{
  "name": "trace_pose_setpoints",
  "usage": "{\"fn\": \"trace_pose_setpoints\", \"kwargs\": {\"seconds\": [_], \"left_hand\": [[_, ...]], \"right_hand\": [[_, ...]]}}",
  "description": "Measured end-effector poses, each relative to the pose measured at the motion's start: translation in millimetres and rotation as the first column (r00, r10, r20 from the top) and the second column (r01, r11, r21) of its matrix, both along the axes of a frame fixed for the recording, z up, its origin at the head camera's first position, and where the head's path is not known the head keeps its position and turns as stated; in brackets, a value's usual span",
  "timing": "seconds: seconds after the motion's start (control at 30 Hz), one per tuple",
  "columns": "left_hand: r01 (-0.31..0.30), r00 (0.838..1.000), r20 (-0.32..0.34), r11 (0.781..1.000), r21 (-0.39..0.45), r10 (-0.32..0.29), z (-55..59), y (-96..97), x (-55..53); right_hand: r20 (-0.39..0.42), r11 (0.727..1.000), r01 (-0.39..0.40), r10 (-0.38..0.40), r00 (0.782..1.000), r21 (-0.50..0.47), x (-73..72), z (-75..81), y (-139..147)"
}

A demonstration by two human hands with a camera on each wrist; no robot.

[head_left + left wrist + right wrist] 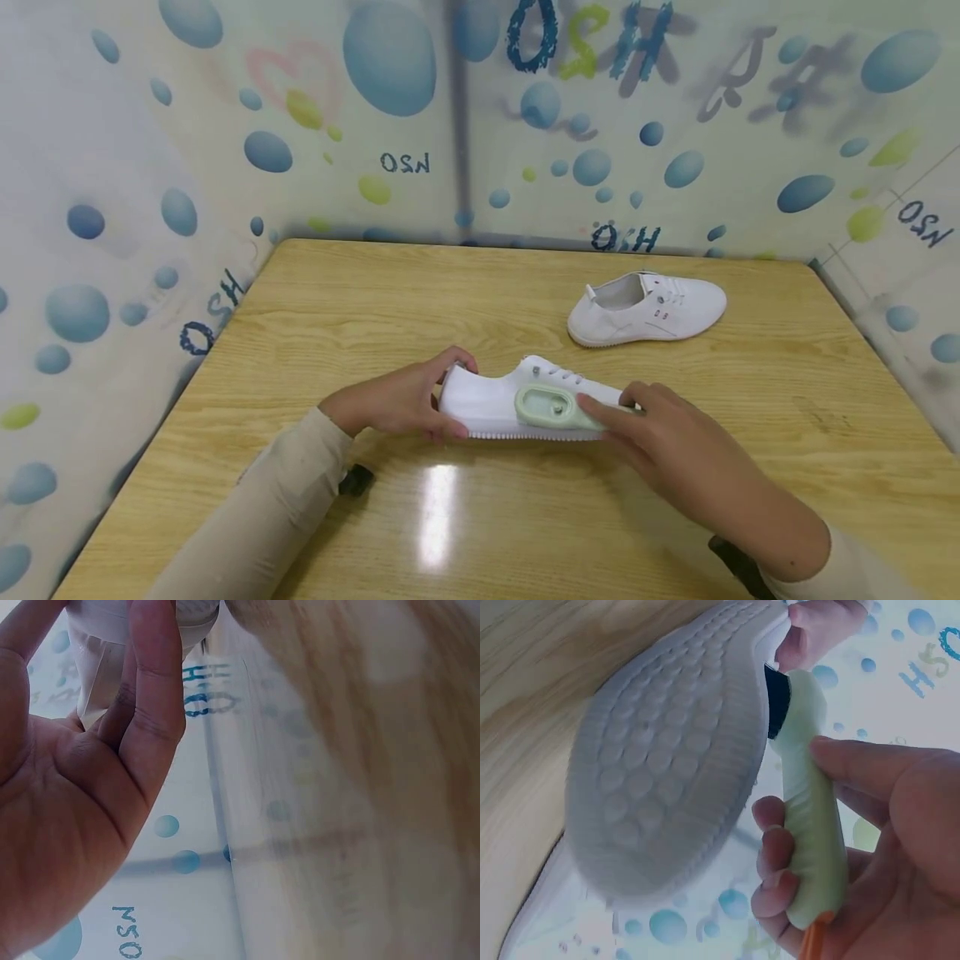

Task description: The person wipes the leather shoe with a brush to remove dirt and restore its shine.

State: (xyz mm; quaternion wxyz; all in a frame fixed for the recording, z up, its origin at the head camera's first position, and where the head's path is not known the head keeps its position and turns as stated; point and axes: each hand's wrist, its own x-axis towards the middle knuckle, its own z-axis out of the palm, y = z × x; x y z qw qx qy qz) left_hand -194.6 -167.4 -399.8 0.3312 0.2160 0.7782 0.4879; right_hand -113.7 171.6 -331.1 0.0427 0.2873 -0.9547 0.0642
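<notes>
A white lace-up shoe (487, 404) is held tilted above the table, its studded sole (660, 757) facing the right wrist camera. My left hand (401, 400) grips it by the heel, thumb and fingers on either side. In my right hand (675, 450) is a pale green cleaning brush (814, 817) with dark bristles, fingers wrapped around its handle. The brush head overlaps the shoe's side in the head view, its bristles right at the shoe's edge in the right wrist view. The toe is partly hidden behind the right hand.
A second white shoe (652, 308) sits upright toward the back right of the wooden table (375, 308), toe pointing right. Walls patterned with blue and green spots (390, 58) enclose the table at the back and sides.
</notes>
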Motion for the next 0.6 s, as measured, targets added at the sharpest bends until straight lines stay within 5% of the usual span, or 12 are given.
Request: {"fn": "trace_pose_setpoints", "kwargs": {"seconds": [0.37,0.6], "left_hand": [[-0.011,1.0,-0.011,1.0,-0.028,0.01,1.6,-0.1,-0.1],[-0.006,1.0,-0.019,1.0,-0.031,0.005,1.0,0.5,-0.3]], "right_hand": [[-0.014,0.998,0.061,-0.061,0.998,0.003,7.7,7.1,39],[-0.006,0.999,0.035,-0.035,0.999,-0.024,8.3,5.5,40]]}}
